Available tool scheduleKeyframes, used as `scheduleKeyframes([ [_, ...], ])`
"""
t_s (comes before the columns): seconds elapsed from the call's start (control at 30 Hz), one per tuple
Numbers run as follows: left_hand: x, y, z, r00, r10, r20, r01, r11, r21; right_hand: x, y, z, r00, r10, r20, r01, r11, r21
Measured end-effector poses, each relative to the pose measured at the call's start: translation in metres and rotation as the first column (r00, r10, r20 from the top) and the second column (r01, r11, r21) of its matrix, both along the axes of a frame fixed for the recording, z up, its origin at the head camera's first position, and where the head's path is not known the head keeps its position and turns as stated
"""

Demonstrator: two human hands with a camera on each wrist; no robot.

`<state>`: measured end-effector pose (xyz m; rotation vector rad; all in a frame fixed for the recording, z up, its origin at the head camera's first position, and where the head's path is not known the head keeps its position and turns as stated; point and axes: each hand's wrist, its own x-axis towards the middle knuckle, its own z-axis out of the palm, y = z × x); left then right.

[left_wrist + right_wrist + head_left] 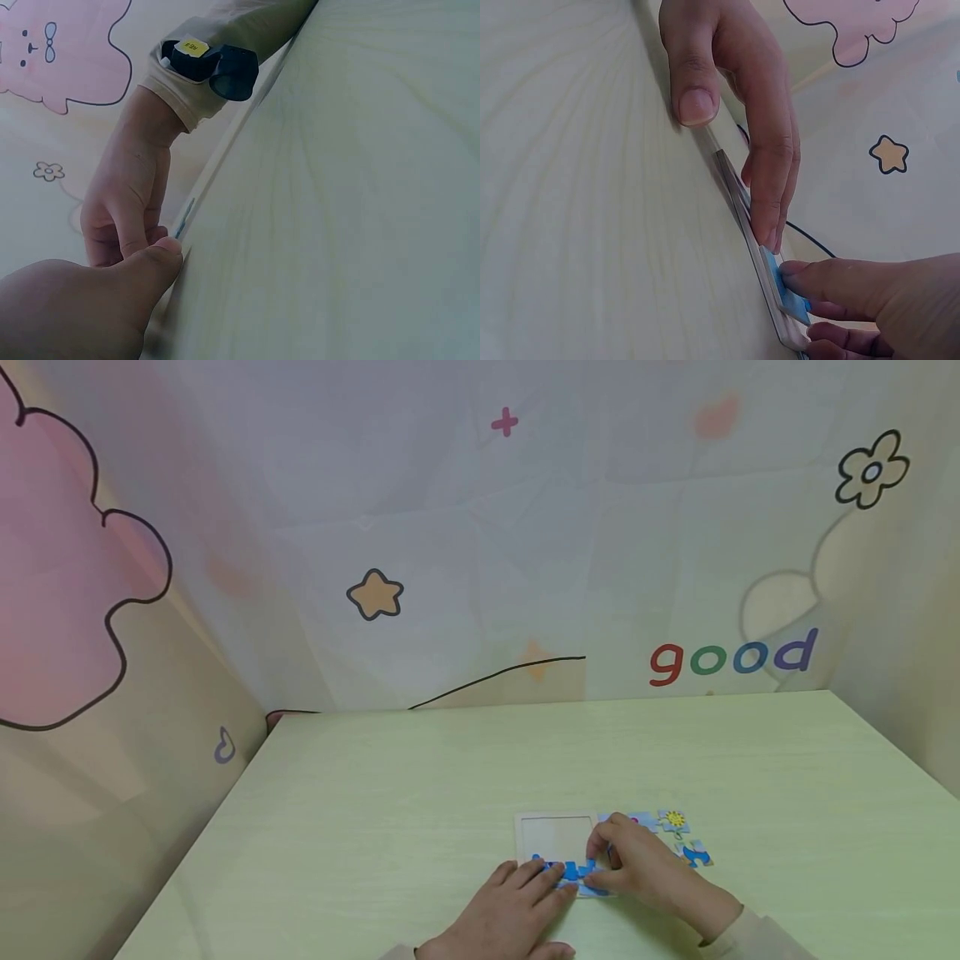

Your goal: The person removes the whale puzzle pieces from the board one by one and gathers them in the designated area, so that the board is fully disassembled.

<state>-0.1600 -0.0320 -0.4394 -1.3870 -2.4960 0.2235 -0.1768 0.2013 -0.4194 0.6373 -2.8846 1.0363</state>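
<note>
A shallow wooden puzzle tray (518, 837) lies near the front of the table, with blue jigsaw pieces (572, 871) along its near part. My left hand (504, 906) rests on those pieces from the left with its fingers stretched out. At the tray's right side, my right hand (647, 864) pinches a blue puzzle piece (795, 306) between thumb and fingers. In the right wrist view that piece sits tilted at the tray's edge, and the left fingertips touch its far end. The right fingers hide part of the piece in the head view.
Loose jigsaw pieces lie right of the tray: one with a yellow sun (675, 820), a blue and orange one (696, 855), and a light blue one partly behind the right hand. The pale table (360, 802) meets a printed cloth backdrop (465, 543) at its back and sides.
</note>
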Motion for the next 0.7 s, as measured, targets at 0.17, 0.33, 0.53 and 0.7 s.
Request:
scheduleKeyframes([
  [0.17,-0.0003,-0.0002,-0.0007,1.0,-0.001,-0.002,0.001,1.0,0.0,-0.0009,-0.0005,0.0017,0.999,0.027,0.04,-0.026,0.999,-0.032],
  [0.33,-0.0004,-0.0005,-0.0007,1.0,0.007,0.006,-0.006,1.0,-0.006,-0.001,-0.0016,0.0034,0.994,0.059,0.095,-0.054,0.997,-0.057],
  [0.53,-0.0005,-0.0012,-0.0013,1.0,0.002,0.018,-0.002,1.0,-0.001,0.0002,-0.0002,0.0044,0.987,0.095,0.128,-0.08,0.99,-0.116],
  [0.7,-0.0005,-0.0017,-0.0016,1.0,-0.007,0.008,0.007,1.0,0.012,0.0006,0.0029,0.0088,0.985,0.122,0.123,-0.104,0.984,-0.145],
])
